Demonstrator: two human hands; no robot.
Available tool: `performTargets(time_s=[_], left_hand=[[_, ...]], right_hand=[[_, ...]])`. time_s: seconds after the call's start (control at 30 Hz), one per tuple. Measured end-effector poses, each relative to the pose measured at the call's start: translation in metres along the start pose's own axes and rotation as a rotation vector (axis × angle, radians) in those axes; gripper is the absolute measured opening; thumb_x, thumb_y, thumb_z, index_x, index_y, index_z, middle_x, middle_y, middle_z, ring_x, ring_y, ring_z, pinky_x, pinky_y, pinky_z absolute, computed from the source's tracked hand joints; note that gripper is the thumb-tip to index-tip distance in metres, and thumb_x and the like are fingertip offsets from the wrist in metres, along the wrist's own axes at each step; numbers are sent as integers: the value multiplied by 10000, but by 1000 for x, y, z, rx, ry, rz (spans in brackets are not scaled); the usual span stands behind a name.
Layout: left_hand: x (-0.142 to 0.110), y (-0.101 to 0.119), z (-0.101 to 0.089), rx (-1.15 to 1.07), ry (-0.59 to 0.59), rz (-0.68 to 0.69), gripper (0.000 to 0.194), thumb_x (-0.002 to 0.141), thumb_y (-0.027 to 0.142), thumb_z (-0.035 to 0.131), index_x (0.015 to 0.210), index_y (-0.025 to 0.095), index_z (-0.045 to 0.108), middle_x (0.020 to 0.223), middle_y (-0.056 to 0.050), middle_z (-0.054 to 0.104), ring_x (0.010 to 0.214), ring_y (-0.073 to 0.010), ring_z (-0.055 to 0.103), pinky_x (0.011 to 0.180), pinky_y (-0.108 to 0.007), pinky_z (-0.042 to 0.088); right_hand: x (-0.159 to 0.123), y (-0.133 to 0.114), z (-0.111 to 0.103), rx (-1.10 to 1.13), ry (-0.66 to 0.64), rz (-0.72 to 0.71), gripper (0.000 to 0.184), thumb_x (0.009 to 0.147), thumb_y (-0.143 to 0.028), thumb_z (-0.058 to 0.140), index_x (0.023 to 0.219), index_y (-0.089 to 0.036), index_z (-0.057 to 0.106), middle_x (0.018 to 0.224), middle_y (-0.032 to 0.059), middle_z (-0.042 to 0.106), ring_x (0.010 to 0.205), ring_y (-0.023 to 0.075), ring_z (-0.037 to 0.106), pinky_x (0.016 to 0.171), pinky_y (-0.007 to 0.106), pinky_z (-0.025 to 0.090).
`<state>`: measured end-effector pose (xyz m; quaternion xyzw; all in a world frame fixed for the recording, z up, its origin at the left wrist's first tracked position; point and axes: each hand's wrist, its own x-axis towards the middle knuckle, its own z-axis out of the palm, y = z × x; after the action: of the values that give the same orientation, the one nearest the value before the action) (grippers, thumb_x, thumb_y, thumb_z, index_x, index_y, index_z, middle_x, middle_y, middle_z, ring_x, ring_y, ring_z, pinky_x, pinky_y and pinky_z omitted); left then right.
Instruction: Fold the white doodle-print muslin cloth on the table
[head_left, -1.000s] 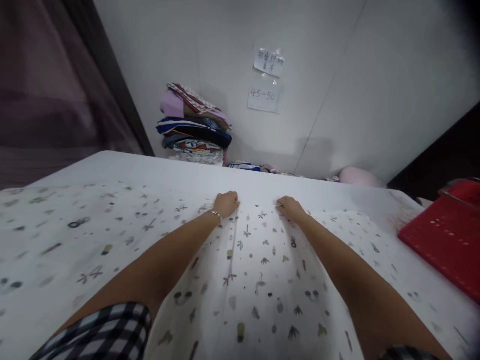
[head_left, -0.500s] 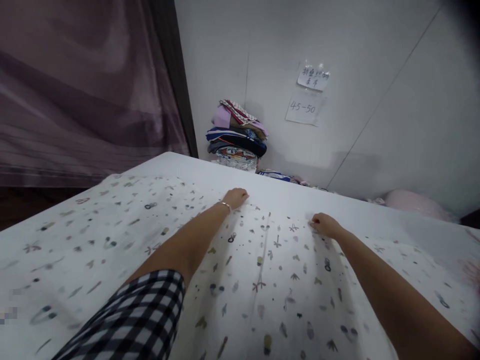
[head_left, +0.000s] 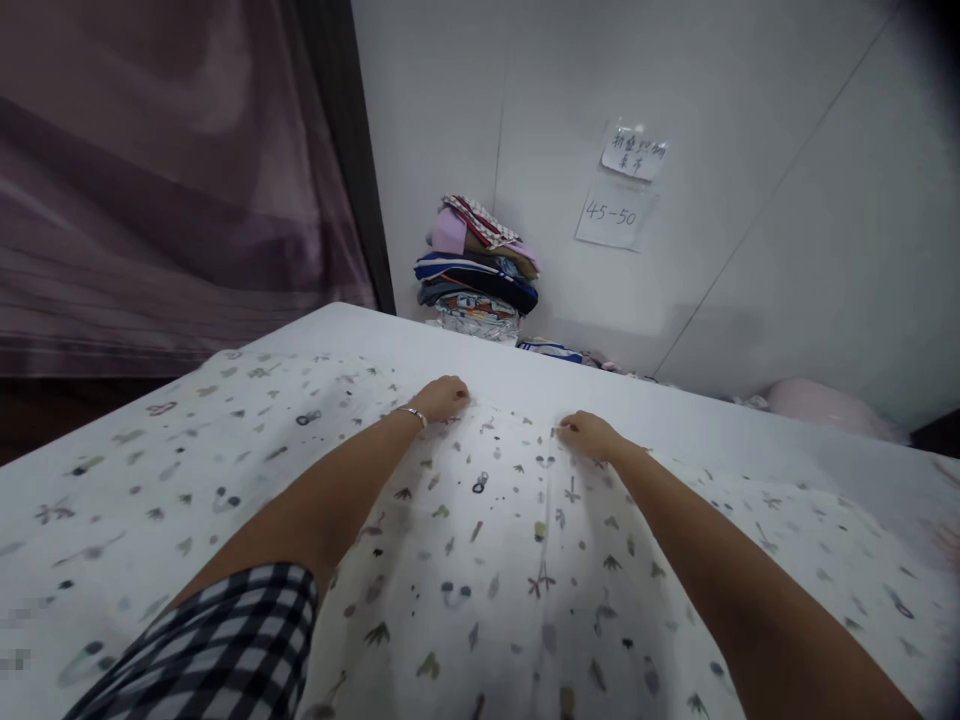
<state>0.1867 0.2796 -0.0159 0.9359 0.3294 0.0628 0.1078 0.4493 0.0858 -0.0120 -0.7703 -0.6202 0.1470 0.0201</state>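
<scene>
A thin white cloth [head_left: 480,560] printed with small plants and mushrooms spreads across the white table [head_left: 360,325] and hangs towards me at the near side. My left hand [head_left: 444,398], a bracelet at its wrist, is closed on the cloth's far edge. To its right, my right hand [head_left: 589,434] pinches the same edge between thumb and fingers. Between the two hands the edge runs almost straight, and a faint crease comes down from beside my right hand.
Behind the table a stack of folded fabrics [head_left: 476,270] stands against the wall. More folded cloth [head_left: 551,349] lies low along it. Two paper signs [head_left: 611,215] are taped up. A mauve curtain [head_left: 172,180] hangs at left; a pale pink bundle [head_left: 825,408] sits at right.
Both hands have moved left along the far edge. My right hand has travelled further, so the gap between them is narrower. The cloth between them has shifted slightly.
</scene>
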Motion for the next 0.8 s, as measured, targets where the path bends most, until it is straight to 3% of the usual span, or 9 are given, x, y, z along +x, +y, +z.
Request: performTargets(time_s=[0.17,0.37,0.47,0.57,0.7,0.8], left_hand=[[-11,-8,-12,15,-74,36,325,786,468,517,912,219,684,996,-57,682,957,-214,593,877,-306,431],[-25,-22,-25,45,-10,124,293,747,355,567,987,211,654,1090,-65,637,1058,-227,547,944,-327,388],[-29,-32,-23,27,-45,58,277,735,332,571,970,212,654,1070,-64,642,1030,-227,563,914,-320,408],[-30,-39,-20,28,-70,7,267,732,357,579,949,221,658,1060,-56,652,1020,-227,575,903,-320,414],[-33,-41,-25,39,-65,-25,218,712,314,596,900,227,662,1022,-39,673,995,-223,589,903,-323,406],[-32,-41,-33,6,-55,-73,166,736,305,574,858,229,659,970,-23,689,934,-202,607,847,-294,425]], right_hand=[[22,-24,6,38,1,4,393,878,-408,467,1166,-189,620,1189,106,613,1020,229,583,866,307,425],[31,-37,9,132,-4,8,391,862,-405,497,1180,-201,595,1202,90,603,1024,223,569,878,321,422],[27,-50,11,157,104,-52,347,859,-379,509,1150,-212,598,1236,78,583,1113,230,515,934,342,390],[24,-65,15,143,188,-131,200,843,-291,530,989,-211,642,1182,58,605,1130,218,485,961,351,352],[24,-75,22,157,215,-79,109,808,-219,552,877,-197,633,1019,40,644,1013,187,521,889,312,368],[26,-79,25,153,240,-41,122,806,-205,552,901,-194,628,1022,44,644,990,183,524,881,304,362]])
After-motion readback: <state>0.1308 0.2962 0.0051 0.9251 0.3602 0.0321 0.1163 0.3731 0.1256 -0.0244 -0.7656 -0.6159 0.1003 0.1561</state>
